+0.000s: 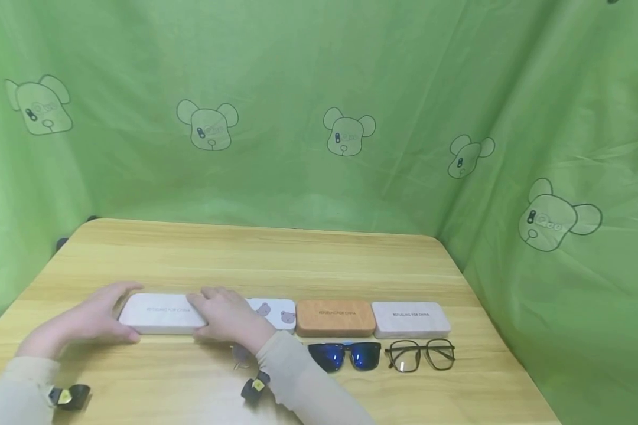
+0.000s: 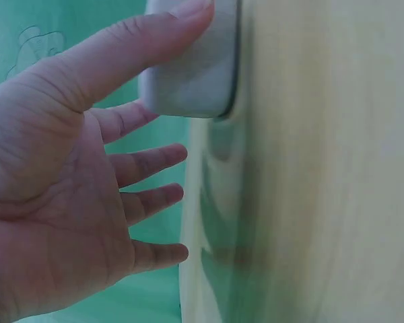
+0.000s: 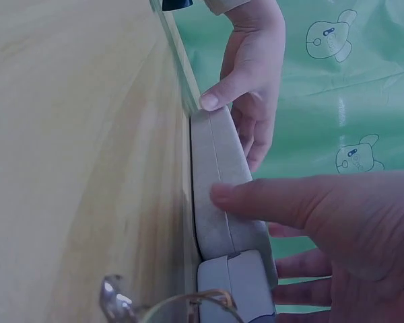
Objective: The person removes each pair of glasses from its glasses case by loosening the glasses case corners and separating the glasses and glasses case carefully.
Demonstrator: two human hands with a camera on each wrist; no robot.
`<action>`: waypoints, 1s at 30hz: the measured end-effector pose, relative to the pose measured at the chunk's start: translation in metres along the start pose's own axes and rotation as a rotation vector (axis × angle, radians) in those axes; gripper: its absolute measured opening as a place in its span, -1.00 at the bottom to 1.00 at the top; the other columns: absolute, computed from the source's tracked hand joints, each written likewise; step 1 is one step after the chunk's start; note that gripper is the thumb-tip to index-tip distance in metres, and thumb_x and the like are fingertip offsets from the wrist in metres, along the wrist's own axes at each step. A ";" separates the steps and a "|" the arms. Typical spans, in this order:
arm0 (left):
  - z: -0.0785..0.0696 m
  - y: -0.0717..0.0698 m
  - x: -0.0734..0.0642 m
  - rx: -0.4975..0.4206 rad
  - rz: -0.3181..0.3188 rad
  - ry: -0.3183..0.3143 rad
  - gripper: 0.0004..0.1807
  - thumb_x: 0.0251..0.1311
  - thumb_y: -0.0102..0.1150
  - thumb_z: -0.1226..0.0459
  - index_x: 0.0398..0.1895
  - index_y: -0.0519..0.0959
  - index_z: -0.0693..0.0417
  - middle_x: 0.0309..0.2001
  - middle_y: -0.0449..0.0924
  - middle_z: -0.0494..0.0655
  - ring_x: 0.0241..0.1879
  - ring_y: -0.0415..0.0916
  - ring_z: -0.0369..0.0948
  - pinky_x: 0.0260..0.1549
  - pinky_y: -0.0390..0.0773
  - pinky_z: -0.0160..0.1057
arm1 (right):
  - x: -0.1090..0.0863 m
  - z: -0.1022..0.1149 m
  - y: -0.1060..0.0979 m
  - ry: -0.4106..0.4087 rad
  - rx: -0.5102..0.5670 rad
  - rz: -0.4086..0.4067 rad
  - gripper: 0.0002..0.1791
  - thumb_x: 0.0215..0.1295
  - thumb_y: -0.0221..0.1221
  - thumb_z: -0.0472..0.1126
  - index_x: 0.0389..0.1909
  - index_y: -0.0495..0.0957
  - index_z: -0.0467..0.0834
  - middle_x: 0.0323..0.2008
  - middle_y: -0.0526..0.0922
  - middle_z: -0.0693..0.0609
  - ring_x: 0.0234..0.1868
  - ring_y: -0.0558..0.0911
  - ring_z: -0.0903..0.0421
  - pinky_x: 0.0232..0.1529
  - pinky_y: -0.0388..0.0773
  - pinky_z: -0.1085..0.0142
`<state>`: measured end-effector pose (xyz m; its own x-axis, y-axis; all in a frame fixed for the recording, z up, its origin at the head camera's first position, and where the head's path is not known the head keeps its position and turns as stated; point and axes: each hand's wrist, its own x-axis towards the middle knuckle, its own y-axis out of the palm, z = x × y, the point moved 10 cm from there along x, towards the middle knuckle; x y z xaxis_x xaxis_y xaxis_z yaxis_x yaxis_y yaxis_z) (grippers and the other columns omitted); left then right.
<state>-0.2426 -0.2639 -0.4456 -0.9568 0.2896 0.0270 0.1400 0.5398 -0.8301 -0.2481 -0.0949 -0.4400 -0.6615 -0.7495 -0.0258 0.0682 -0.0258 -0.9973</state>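
A whitish glasses case (image 1: 162, 313) with small lettering lies flat at the left end of a row of cases. My left hand (image 1: 97, 316) holds its left end, thumb on the near side and index finger behind; the other fingers (image 2: 155, 203) are spread. Across the case's right part, my right hand (image 1: 231, 316) grips it with the thumb in front and fingers behind. Touching its right end is a white case with bear prints (image 1: 287, 316), partly covered by my right hand. Thin-framed glasses (image 1: 240, 355) lie in front, mostly hidden by my right wrist.
An orange-brown glasses case (image 1: 336, 321) and another whitish case (image 1: 412, 321) continue the row rightward. In front of them lie blue-lensed sunglasses (image 1: 365, 356) and black-framed eyeglasses (image 1: 418, 357). The wooden table (image 1: 276, 254) is bordered by a green curtain (image 1: 287, 171).
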 end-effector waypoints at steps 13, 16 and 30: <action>0.003 -0.004 -0.015 -0.132 -0.111 -0.059 0.20 -0.15 0.52 0.13 0.46 -0.03 0.42 0.39 -0.04 0.59 0.35 -0.19 0.55 0.18 -0.16 0.60 | -0.002 0.019 -0.030 -0.053 -0.065 -0.114 -0.20 0.24 0.17 0.28 0.43 0.24 0.04 0.37 0.40 0.06 0.37 0.41 0.14 0.43 0.30 0.31; 0.006 0.000 -0.018 -0.156 -0.132 -0.077 0.18 -0.10 0.49 0.14 0.45 -0.04 0.44 0.39 -0.08 0.61 0.37 -0.35 0.57 0.21 -0.31 0.59 | 0.000 0.025 -0.033 -0.043 -0.072 -0.122 -0.22 0.22 0.20 0.27 0.41 0.27 0.05 0.34 0.43 0.09 0.35 0.43 0.17 0.42 0.31 0.34; 0.025 0.022 -0.025 -0.262 -0.067 -0.200 0.15 -0.05 0.46 0.12 0.47 -0.05 0.38 0.43 -0.23 0.60 0.37 -0.58 0.55 0.09 -0.50 0.64 | 0.024 0.038 -0.013 0.110 -0.060 -0.006 -0.34 0.08 0.34 0.21 0.24 0.43 0.20 0.19 0.52 0.20 0.21 0.50 0.20 0.24 0.48 0.28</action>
<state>-0.2221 -0.2793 -0.4788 -0.9935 0.0998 -0.0549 0.1111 0.7446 -0.6582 -0.2369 -0.1378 -0.4246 -0.7397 -0.6725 -0.0242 0.0215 0.0124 -0.9997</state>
